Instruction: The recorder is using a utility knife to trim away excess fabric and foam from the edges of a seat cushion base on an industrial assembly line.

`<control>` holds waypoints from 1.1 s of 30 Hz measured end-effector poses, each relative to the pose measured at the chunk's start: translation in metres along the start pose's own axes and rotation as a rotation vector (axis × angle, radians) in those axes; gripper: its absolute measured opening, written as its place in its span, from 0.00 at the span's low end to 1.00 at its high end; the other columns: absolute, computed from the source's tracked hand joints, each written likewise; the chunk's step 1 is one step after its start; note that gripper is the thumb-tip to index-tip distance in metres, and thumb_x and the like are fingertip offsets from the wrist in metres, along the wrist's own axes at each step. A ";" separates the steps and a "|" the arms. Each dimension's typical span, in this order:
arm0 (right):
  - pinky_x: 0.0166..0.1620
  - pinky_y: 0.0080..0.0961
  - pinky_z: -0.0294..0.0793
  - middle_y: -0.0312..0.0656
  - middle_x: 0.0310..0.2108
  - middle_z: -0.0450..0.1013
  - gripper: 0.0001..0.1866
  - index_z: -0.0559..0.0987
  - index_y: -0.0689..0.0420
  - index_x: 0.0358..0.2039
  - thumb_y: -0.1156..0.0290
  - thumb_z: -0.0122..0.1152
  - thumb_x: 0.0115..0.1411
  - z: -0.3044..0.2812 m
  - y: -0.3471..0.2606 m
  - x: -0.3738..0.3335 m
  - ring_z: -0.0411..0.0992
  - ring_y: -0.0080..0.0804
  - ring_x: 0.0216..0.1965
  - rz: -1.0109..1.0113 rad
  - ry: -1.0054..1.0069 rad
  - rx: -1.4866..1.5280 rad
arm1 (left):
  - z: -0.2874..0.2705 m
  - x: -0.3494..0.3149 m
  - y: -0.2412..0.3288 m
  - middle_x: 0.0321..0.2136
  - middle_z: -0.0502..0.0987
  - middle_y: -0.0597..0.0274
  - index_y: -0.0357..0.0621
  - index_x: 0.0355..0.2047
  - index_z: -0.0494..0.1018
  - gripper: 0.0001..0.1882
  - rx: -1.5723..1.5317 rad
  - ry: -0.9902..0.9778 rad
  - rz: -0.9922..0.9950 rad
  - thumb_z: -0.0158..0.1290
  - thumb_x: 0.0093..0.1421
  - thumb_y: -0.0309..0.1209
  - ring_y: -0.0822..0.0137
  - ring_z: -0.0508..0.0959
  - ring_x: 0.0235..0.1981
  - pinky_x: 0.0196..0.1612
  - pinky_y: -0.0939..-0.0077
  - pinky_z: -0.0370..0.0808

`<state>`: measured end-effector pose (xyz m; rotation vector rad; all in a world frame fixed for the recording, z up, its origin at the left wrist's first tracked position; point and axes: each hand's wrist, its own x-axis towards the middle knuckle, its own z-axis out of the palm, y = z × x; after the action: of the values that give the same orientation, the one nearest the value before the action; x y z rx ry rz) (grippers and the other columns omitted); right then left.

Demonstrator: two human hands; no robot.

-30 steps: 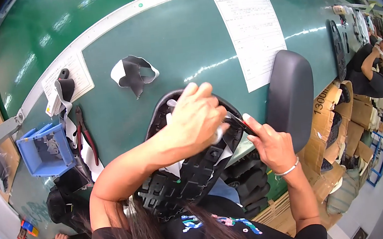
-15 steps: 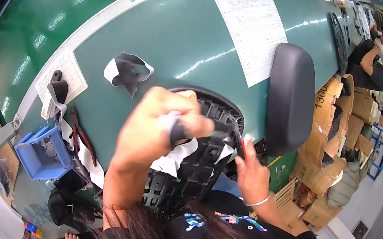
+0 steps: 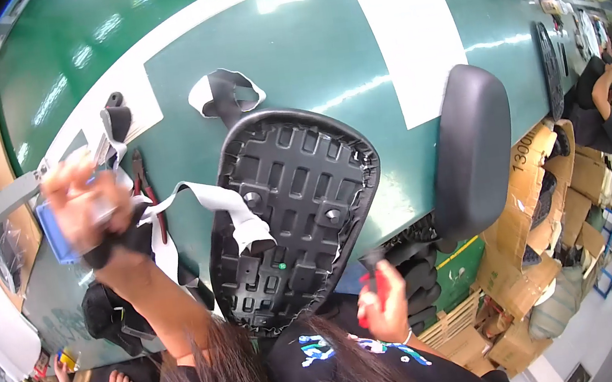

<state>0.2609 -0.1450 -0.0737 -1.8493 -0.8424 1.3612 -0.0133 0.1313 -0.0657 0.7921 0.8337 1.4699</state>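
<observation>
Nearest, the right hand (image 3: 383, 308) is closed on a red-handled tool (image 3: 375, 286) just below the black ribbed seat shell (image 3: 294, 216), which lies underside up on the green surface (image 3: 352, 69). The blurred left hand (image 3: 83, 201), raised at the left, is clamped on a grey-white fabric strip (image 3: 224, 213) trailing across the shell, in front of a blue bin (image 3: 56, 239) whose contents are hidden. Farther off lie a padded black seat cushion (image 3: 470, 146) and a white paper sheet (image 3: 409, 30), with cardboard boxes (image 3: 533, 215) on the floor at right.

Seat base (image 3: 294, 216) matt black ribbed plastic, strip (image 3: 215, 203) in left hand (image 3: 88, 208) soft grey-white cloth, table (image 3: 319, 58) smooth glossy green – sheet (image 3: 410, 38) matt white paper, seat pad (image 3: 470, 146) smooth dark semi-matt, boxes (image 3: 526, 216) rough brown cardboard.
</observation>
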 end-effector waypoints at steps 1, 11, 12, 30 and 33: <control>0.26 0.23 0.72 0.44 0.33 0.70 0.24 0.55 0.65 0.57 0.70 0.48 0.65 -0.001 -0.005 0.016 0.70 0.24 0.23 0.010 0.121 0.223 | -0.003 -0.013 -0.012 0.36 0.69 0.58 0.42 0.34 0.69 0.13 0.591 -0.030 0.101 0.58 0.49 0.24 0.68 0.69 0.22 0.22 0.76 0.69; 0.24 0.20 0.72 0.40 0.29 0.70 0.14 0.64 0.60 0.44 0.64 0.52 0.65 -0.037 -0.117 0.289 0.71 0.23 0.21 -0.348 0.130 0.222 | -0.020 -0.006 -0.066 0.35 0.77 0.65 0.42 0.45 0.73 0.21 0.143 0.383 -0.721 0.59 0.56 0.43 0.70 0.78 0.35 0.39 0.74 0.75; 0.21 0.20 0.70 0.38 0.27 0.69 0.12 0.64 0.60 0.41 0.69 0.54 0.63 -0.050 -0.127 0.329 0.69 0.22 0.19 -0.388 0.252 0.246 | 0.032 0.021 -0.068 0.32 0.76 0.66 0.44 0.40 0.73 0.19 -0.109 0.554 -0.568 0.54 0.60 0.46 0.73 0.76 0.27 0.31 0.78 0.74; 0.34 0.38 0.82 0.40 0.41 0.68 0.22 0.65 0.55 0.50 0.72 0.63 0.56 -0.006 -0.238 0.620 0.74 0.41 0.38 -0.449 0.380 0.604 | 0.030 -0.064 -0.110 0.52 0.65 0.54 0.42 0.37 0.68 0.14 0.060 -0.230 -0.636 0.47 0.49 0.16 0.51 0.70 0.55 0.63 0.51 0.60; 0.42 0.37 0.79 0.38 0.43 0.71 0.16 0.71 0.54 0.48 0.74 0.59 0.58 -0.027 -0.182 0.523 0.73 0.35 0.41 -0.359 0.034 0.734 | 0.040 -0.057 -0.099 0.44 0.72 0.55 0.40 0.36 0.72 0.11 0.517 -0.248 -0.525 0.52 0.50 0.19 0.51 0.71 0.55 0.60 0.51 0.62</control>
<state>0.3953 0.3798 -0.1912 -1.0906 -0.5167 1.1853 0.0748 0.0801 -0.1307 1.0152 1.1422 0.6796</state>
